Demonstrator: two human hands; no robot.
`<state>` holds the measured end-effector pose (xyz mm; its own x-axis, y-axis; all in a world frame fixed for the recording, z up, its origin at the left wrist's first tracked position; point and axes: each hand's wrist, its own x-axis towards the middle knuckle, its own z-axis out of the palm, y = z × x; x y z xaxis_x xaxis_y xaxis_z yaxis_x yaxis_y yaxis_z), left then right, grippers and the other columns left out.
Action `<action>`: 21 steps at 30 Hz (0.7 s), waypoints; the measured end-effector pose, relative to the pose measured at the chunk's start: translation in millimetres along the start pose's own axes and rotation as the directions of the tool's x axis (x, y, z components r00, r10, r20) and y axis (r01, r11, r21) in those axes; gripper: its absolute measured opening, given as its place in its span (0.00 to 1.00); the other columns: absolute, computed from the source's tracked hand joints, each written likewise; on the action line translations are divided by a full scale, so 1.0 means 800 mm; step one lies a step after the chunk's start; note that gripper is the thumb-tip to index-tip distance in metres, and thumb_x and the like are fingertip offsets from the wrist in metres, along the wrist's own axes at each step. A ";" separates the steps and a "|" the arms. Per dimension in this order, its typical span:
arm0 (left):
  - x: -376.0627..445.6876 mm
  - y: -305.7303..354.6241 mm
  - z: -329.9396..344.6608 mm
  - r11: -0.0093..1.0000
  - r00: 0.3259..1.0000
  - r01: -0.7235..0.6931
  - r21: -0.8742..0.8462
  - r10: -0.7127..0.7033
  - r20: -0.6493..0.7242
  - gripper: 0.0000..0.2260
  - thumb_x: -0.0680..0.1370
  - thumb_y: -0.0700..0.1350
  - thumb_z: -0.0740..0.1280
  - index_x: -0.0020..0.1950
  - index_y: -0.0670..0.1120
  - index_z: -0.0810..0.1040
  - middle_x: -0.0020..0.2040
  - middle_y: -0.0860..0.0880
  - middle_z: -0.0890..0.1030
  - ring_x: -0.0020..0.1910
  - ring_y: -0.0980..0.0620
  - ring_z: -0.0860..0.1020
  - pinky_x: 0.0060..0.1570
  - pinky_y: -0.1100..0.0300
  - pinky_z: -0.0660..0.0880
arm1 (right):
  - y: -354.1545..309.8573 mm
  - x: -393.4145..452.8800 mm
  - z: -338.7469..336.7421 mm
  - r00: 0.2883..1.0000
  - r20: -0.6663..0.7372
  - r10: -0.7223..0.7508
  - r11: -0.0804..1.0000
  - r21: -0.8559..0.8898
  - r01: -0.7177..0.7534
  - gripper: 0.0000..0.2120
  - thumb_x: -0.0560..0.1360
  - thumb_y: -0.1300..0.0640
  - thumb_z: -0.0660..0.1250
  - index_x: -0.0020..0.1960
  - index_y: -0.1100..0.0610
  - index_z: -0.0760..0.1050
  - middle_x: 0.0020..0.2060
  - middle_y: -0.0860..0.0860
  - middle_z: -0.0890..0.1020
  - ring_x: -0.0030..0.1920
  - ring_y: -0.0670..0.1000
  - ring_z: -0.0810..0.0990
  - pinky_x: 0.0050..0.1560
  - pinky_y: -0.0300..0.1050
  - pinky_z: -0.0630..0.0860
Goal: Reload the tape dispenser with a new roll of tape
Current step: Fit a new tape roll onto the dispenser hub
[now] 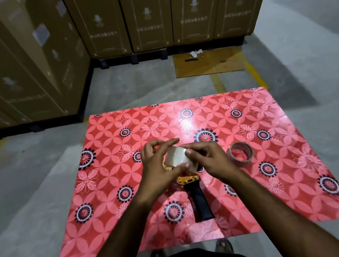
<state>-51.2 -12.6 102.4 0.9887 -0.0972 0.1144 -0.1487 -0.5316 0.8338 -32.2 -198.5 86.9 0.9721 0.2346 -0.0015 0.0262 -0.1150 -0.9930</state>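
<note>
A yellow tape dispenser with a black handle lies on the red flowered table cover, handle toward me. A full roll of clear tape sits on its far end, partly hidden by my hands. My left hand holds the roll from the left, thumb on its near edge. My right hand pinches the roll's right side with thumb and fingers. A nearly used-up roll, a brown cardboard core, lies flat just right of my right hand.
Tall cardboard boxes stand on pallets behind and to the left. A flat piece of cardboard lies on the concrete floor beyond the table. My feet in sandals show at the table's near edge.
</note>
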 end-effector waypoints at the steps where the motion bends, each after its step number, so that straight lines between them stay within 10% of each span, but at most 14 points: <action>1: 0.001 -0.001 -0.002 0.999 0.997 -0.041 0.017 0.039 0.059 0.32 0.69 0.52 0.77 0.70 0.64 0.70 0.66 0.56 0.68 0.66 0.58 0.65 0.61 0.69 0.63 | -0.001 0.002 -0.002 0.999 0.048 -0.024 0.998 -0.064 0.027 0.11 0.80 0.60 0.67 0.62 0.57 0.83 0.46 0.47 0.87 0.44 0.49 0.85 0.42 0.42 0.79; 5: 0.003 -0.003 0.000 0.995 0.981 0.040 -0.095 -0.021 0.193 0.29 0.70 0.48 0.78 0.68 0.59 0.74 0.61 0.61 0.79 0.59 0.65 0.76 0.55 0.65 0.74 | -0.004 0.005 -0.003 0.994 0.078 -0.077 0.981 -0.173 0.090 0.09 0.76 0.61 0.74 0.55 0.55 0.86 0.35 0.39 0.85 0.35 0.40 0.82 0.38 0.35 0.75; 11: 0.000 -0.006 0.019 0.958 0.983 0.167 -0.231 -0.179 -0.034 0.12 0.68 0.40 0.77 0.46 0.53 0.80 0.42 0.52 0.84 0.44 0.56 0.83 0.39 0.58 0.81 | 0.015 -0.005 0.034 0.908 -0.398 -0.131 0.947 -0.322 -0.005 0.15 0.67 0.52 0.80 0.51 0.49 0.79 0.50 0.45 0.80 0.53 0.44 0.77 0.50 0.29 0.69; 14: -0.009 -0.002 0.027 0.928 0.978 0.158 -0.337 -0.195 -0.080 0.15 0.72 0.41 0.75 0.53 0.54 0.75 0.38 0.49 0.82 0.40 0.49 0.84 0.33 0.52 0.82 | 0.018 -0.001 0.036 0.830 -0.558 -0.008 0.925 -0.319 -0.206 0.27 0.64 0.41 0.80 0.55 0.51 0.73 0.52 0.48 0.73 0.53 0.47 0.72 0.48 0.36 0.69; 18: -0.011 0.004 0.036 0.869 0.966 0.164 -0.468 -0.237 -0.101 0.17 0.76 0.41 0.73 0.59 0.58 0.78 0.42 0.51 0.80 0.45 0.45 0.84 0.35 0.45 0.83 | 0.012 0.004 0.036 0.887 -0.325 0.328 0.941 0.036 -0.335 0.24 0.71 0.32 0.69 0.51 0.53 0.76 0.45 0.52 0.84 0.47 0.53 0.84 0.48 0.54 0.82; 21: -0.008 0.006 0.036 0.842 0.965 0.159 -0.515 -0.244 -0.100 0.14 0.76 0.39 0.72 0.58 0.53 0.81 0.52 0.51 0.83 0.47 0.47 0.84 0.37 0.51 0.83 | 0.000 0.003 0.035 0.943 -0.147 0.299 0.945 0.186 -0.271 0.16 0.82 0.46 0.63 0.49 0.56 0.82 0.42 0.54 0.86 0.42 0.50 0.85 0.41 0.46 0.81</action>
<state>-58.5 -38.6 90.4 0.9920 0.1200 -0.0388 0.0427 -0.0299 0.9986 -36.5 -171.1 83.3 0.9586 0.0448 -0.2811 -0.2817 0.0070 -0.9595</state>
